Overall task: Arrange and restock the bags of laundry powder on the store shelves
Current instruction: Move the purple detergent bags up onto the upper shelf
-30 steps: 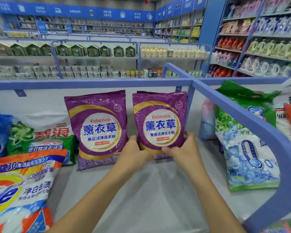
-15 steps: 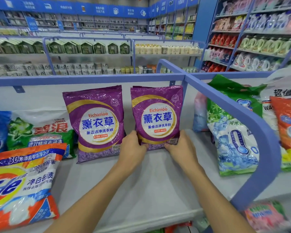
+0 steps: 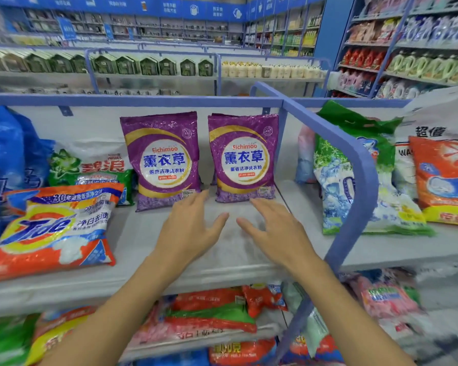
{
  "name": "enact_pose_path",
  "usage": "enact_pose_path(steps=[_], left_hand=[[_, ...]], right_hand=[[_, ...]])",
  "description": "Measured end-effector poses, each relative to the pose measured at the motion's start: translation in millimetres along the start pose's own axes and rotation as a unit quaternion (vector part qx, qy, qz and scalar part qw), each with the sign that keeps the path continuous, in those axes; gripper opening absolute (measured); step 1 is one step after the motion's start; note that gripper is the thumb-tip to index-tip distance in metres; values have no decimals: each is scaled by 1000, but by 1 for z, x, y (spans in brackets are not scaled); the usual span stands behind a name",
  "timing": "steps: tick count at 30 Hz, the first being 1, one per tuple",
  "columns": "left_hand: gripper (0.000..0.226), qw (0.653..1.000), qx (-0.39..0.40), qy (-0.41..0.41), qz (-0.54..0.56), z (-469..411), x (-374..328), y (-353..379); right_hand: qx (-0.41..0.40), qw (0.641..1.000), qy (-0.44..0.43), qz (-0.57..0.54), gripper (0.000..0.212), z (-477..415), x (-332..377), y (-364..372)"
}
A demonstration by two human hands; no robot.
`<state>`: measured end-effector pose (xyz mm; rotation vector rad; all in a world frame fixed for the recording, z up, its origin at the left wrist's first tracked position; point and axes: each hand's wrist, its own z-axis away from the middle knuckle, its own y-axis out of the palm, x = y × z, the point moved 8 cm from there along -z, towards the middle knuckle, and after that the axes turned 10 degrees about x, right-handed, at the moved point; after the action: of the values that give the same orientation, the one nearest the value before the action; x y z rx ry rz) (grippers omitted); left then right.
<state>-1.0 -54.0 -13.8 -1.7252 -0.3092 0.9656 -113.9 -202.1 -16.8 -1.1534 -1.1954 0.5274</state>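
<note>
Two purple bags of laundry powder stand upright side by side at the back of the white shelf (image 3: 148, 233): the left purple bag (image 3: 162, 159) and the right purple bag (image 3: 245, 157). My left hand (image 3: 189, 228) hovers over the shelf just in front of them, fingers spread, holding nothing. My right hand (image 3: 273, 228) is beside it, also with straight fingers, a little short of the right bag's bottom edge. Neither hand touches a bag.
An orange Tide bag (image 3: 53, 228) lies at the front left, a green-and-white bag (image 3: 90, 165) and blue bags (image 3: 3, 165) behind it. A blue rail divider (image 3: 354, 165) bounds the shelf on the right, with green (image 3: 354, 180) and orange bags (image 3: 444, 180) beyond. More bags fill the lower shelf (image 3: 212, 315).
Both hands have let go of the right purple bag and drawn back toward me with fingers opened. The bag stays standing against the back.
</note>
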Motion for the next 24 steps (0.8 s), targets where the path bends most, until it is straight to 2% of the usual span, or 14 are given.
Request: enact_pose_path(steps=[5,9,13,19,24], left_hand=[[73,997,-40,-32,-60,81,-4,1],[74,993,-30,-67,-91,140,-5,22],[67,990,-25,-86,-110,182,-8,34],[68,987,12,-111,-119,218,-1,64],[74,991,54,-72,-94,230,-9,98]], right_hand=[[9,997,-76,-2,58,63,9,3],[39,994,-99,-17,58,100,-6,22],[24,993,-118,-5,55,136,-17,34],[60,996,-73,-2,60,175,-50,59],[77,997,-11,-12,60,199,-78,77]])
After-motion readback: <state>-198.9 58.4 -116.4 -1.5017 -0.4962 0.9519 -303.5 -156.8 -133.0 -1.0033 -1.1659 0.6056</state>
